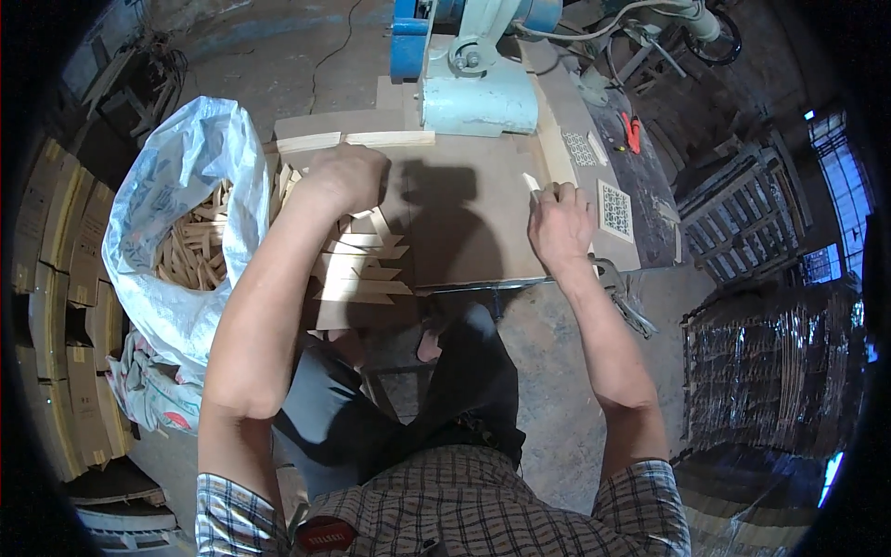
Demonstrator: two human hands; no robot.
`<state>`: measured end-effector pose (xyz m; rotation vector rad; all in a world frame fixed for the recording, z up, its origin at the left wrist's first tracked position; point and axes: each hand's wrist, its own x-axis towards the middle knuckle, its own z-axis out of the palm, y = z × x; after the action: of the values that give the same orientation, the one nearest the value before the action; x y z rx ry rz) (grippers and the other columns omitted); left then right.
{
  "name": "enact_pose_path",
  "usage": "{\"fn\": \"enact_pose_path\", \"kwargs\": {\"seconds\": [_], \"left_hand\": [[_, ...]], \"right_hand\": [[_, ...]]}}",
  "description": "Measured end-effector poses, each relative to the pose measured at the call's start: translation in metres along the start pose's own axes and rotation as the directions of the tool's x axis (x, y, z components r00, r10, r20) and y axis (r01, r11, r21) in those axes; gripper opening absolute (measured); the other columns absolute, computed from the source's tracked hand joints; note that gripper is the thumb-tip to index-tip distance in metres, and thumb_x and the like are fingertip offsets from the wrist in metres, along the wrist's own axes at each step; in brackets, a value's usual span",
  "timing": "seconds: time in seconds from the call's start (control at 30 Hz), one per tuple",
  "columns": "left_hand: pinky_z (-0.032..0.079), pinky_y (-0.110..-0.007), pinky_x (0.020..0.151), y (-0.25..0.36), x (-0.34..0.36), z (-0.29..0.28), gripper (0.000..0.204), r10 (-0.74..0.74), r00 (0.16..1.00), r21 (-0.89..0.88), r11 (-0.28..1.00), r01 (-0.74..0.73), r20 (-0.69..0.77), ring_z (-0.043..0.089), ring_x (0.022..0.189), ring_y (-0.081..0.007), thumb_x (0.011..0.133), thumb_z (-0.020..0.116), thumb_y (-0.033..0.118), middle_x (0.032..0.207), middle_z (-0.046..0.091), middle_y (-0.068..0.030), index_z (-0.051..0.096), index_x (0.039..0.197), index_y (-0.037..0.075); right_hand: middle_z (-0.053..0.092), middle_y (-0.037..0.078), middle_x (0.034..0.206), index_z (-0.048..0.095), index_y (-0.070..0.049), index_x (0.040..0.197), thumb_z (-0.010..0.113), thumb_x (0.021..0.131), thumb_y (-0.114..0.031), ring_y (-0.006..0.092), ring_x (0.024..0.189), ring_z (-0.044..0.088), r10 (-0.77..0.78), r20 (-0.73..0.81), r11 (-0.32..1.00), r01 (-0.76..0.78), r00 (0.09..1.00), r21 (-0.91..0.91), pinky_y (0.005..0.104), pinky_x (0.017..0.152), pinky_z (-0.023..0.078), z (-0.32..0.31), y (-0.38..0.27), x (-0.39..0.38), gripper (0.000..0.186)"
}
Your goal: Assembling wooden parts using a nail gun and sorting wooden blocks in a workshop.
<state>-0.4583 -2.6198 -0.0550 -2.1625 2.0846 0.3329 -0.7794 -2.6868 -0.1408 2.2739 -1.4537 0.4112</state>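
Observation:
My right hand is closed round a short pale wooden strip, whose tip sticks out past the fingers. It rests on the right part of the brown work board, beside a raised wooden edge. My left hand is curled over the left side of the board, above a heap of wooden strips. What its fingers hold, if anything, is hidden beneath it. Nearer to me, several wooden strips with slanted ends lie stacked. Long wooden strips lie in a row beyond the left hand.
A pale green and blue machine stands at the far edge of the board. To the left is a white plastic sack of wooden pieces. Patterned panels and red-handled pliers lie at right. Cardboard boxes are stacked far left.

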Motion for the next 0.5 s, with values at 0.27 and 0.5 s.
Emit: {"fn": "enact_pose_path", "kwargs": {"seconds": [0.27, 0.5], "left_hand": [[0.055, -0.045, 0.097, -0.019, 0.008, 0.014, 0.034, 0.060, 0.996, -0.205, 0.976, -0.073, -0.069, 0.068, 0.116, -0.0360, 0.089, 0.064, 0.019, 0.124, 0.072, -0.0164, 0.074, 0.120, 0.010], [0.053, -0.040, 0.099, -0.041, -0.006, 0.002, 0.059, 0.228, 0.959, -0.295, 0.940, -0.173, 0.166, 0.065, 0.118, -0.0319, 0.078, 0.080, 0.033, 0.128, 0.068, -0.0116, 0.066, 0.133, 0.015]], "right_hand": [[0.065, 0.013, 0.109, 0.076, -0.009, 0.100, 0.063, 0.096, -0.027, 0.0326, 0.108, 0.061, 0.063, 0.009, 0.998, -0.063, 0.998, -0.022, 0.0495, 0.090, 0.051, 0.029, 0.012, 0.059, 0.022], [0.066, 0.015, 0.104, 0.076, -0.007, 0.104, 0.065, 0.096, -0.027, 0.0342, 0.102, 0.062, 0.051, -0.093, 0.979, -0.032, 0.994, 0.200, 0.0480, 0.090, 0.051, 0.034, -0.006, 0.067, 0.024]]}}
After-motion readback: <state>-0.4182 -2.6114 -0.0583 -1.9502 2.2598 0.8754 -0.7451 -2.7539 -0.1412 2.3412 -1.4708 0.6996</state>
